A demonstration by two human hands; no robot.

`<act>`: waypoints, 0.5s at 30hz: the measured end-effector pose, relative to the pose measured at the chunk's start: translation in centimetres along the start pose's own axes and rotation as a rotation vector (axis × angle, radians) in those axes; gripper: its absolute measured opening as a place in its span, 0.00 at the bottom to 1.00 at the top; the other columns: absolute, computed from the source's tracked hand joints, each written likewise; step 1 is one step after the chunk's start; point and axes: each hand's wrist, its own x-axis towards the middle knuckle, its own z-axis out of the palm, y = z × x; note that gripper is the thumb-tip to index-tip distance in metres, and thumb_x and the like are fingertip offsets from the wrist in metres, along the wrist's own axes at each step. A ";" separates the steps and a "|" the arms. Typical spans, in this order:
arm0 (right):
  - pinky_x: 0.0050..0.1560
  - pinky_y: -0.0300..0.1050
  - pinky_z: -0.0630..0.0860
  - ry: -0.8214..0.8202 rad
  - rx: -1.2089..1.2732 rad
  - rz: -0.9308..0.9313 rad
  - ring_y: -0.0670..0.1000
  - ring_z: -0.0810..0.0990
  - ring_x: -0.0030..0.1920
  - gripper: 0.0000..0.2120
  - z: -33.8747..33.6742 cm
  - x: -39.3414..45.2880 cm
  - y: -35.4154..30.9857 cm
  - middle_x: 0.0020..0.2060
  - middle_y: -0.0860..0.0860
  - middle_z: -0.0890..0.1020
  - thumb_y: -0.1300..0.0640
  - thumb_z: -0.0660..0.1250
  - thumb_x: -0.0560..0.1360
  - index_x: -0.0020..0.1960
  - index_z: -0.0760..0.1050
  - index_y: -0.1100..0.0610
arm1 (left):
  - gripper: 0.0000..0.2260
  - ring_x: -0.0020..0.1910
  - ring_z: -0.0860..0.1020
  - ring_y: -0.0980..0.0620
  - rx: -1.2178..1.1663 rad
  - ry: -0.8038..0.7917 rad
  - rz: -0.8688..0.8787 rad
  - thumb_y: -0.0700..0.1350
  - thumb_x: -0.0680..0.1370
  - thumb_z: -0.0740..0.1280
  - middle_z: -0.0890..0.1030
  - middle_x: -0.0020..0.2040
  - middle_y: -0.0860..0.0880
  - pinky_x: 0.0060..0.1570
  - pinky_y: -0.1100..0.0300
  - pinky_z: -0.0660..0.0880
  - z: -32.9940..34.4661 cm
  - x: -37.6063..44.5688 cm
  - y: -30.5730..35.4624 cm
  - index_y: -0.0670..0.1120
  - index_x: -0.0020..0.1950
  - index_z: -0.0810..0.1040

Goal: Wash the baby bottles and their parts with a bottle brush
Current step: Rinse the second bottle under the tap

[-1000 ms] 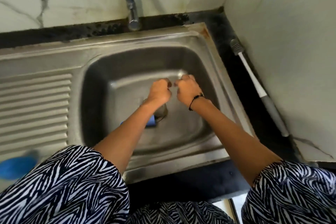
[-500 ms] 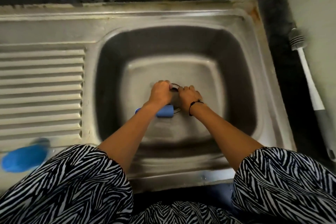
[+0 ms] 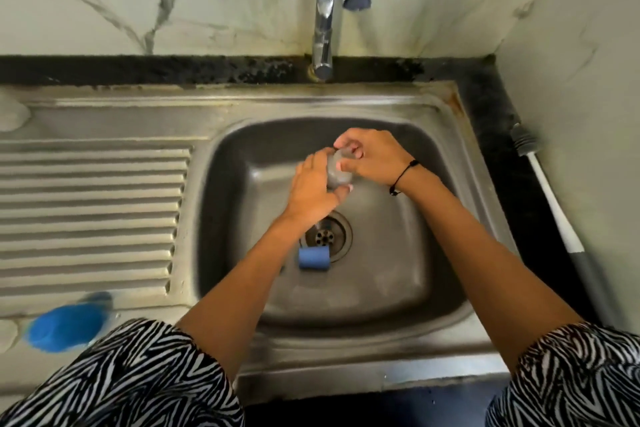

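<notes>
Both hands met above the basin of the stainless steel sink [image 3: 446,218], gripping one small clear plastic bottle part [image 3: 337,172] between them. The left hand [image 3: 313,189] curled round its lower side from below, and the right hand [image 3: 369,158], with a thin black cord bracelet [image 3: 401,177] at the wrist, pinched its upper end. The part was blurred and mostly covered by fingers, so its exact shape could not be told.

Beneath the left forearm, a small blue cylindrical cap [image 3: 313,257] lay on its side on the basin floor, just beside the round metal drain [image 3: 329,236]; the left wrist hid part of that drain. The chrome tap [image 3: 323,28] rose from the black counter edge [image 3: 173,69] behind the sink, its spout reaching out over the basin.

The ribbed draining board [image 3: 90,215] stretched to the left, and a blurred blue object [image 3: 65,326] sat at its near corner, partly cut off by a zebra-striped sleeve [image 3: 138,378]. To the right, well apart from the hands, a long bottle brush with a grey head and a white and grey handle [image 3: 561,218] lay on the dark strip of counter along the marble-patterned wall [image 3: 571,62].
</notes>
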 end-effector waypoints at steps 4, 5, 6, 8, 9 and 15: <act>0.56 0.38 0.68 0.258 0.153 0.010 0.47 0.72 0.49 0.27 -1.9 2.1 -2.6 0.55 0.52 0.75 0.58 0.67 0.75 0.72 0.64 0.59 | 0.25 0.57 0.76 0.49 -0.277 0.062 -0.117 0.47 0.72 0.73 0.76 0.58 0.46 0.55 0.58 0.72 -2.1 0.3 2.0 0.43 0.65 0.69; 0.55 0.37 0.66 0.292 0.156 0.019 0.47 0.71 0.51 0.30 -2.5 2.9 -3.4 0.56 0.52 0.73 0.58 0.67 0.75 0.74 0.60 0.59 | 0.25 0.57 0.75 0.50 -0.309 0.067 -0.136 0.47 0.73 0.73 0.76 0.58 0.47 0.54 0.60 0.72 -2.6 0.4 2.4 0.44 0.65 0.68; 0.54 0.36 0.65 0.300 0.158 0.039 0.47 0.70 0.52 0.32 -2.8 3.7 -4.0 0.55 0.52 0.72 0.58 0.66 0.75 0.75 0.56 0.59 | 0.24 0.56 0.76 0.51 -0.351 0.073 -0.154 0.46 0.73 0.73 0.76 0.58 0.47 0.54 0.60 0.72 -2.9 0.4 2.8 0.44 0.65 0.68; 0.51 0.38 0.70 0.261 0.187 0.083 0.48 0.72 0.48 0.35 -3.2 5.3 -4.9 0.49 0.52 0.73 0.58 0.65 0.76 0.77 0.51 0.57 | 0.22 0.56 0.76 0.51 -0.456 0.086 -0.219 0.46 0.73 0.72 0.77 0.57 0.48 0.57 0.56 0.74 -3.4 0.5 3.3 0.46 0.64 0.69; 0.45 0.40 0.74 0.217 0.224 0.102 0.48 0.74 0.42 0.35 -3.1 6.1 -5.1 0.45 0.53 0.75 0.59 0.63 0.76 0.77 0.49 0.54 | 0.21 0.56 0.77 0.50 -0.515 0.087 -0.265 0.46 0.73 0.72 0.77 0.57 0.49 0.58 0.54 0.74 -3.6 0.6 3.3 0.47 0.62 0.69; 0.25 0.42 0.69 -0.081 0.264 0.106 0.49 0.68 0.23 0.28 -2.6 8.9 -4.0 0.29 0.55 0.76 0.61 0.52 0.81 0.73 0.53 0.35 | 0.17 0.50 0.79 0.49 -0.784 0.092 -0.473 0.46 0.74 0.71 0.78 0.53 0.46 0.49 0.56 0.76 -4.4 1.7 2.0 0.46 0.58 0.68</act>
